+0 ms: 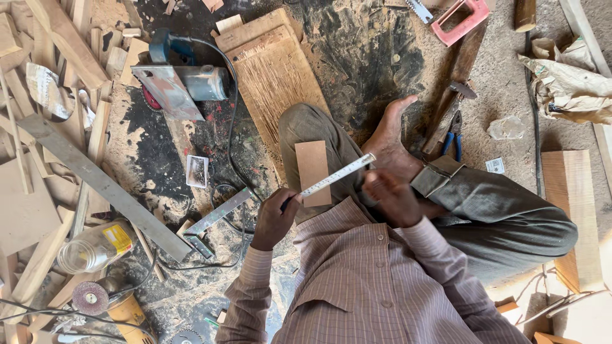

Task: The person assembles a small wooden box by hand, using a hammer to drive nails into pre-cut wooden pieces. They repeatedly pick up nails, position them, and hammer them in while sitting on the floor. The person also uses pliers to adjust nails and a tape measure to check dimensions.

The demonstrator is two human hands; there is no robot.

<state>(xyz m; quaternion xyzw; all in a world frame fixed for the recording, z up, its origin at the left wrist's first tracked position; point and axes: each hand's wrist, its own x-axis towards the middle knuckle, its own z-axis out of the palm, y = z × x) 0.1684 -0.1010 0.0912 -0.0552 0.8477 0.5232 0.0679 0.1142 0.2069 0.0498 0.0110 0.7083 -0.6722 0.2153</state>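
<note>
Sawdust and offcuts cover the dark workshop floor where a person sits with knees bent, seen from above. Nearest the camera, the left hand (273,220) is closed around one end of a white ruler (336,174), which slants up and to the right across a small rectangular wood piece (312,172) resting on the left knee. The right hand (392,199) is curled into a loose fist just beside the ruler's far end; it is blurred, so I cannot tell whether the fingers pinch a pencil or anything else. As a judgement, measuring is under way: the ruler lies on the piece, no mark shows on the wood, and any cutting is not yet done. Counted: one ruler, one wood piece, two hands. Just beyond the left hand lies one metal square (213,220), with one clear jar (95,247) and one angle grinder (108,302) to its left. Farther out are one circular saw (182,79), one worn board (271,76) and one pair of blue-handled pliers (452,134). Farthest, at the top edge, is one red-handled saw (456,18).
</note>
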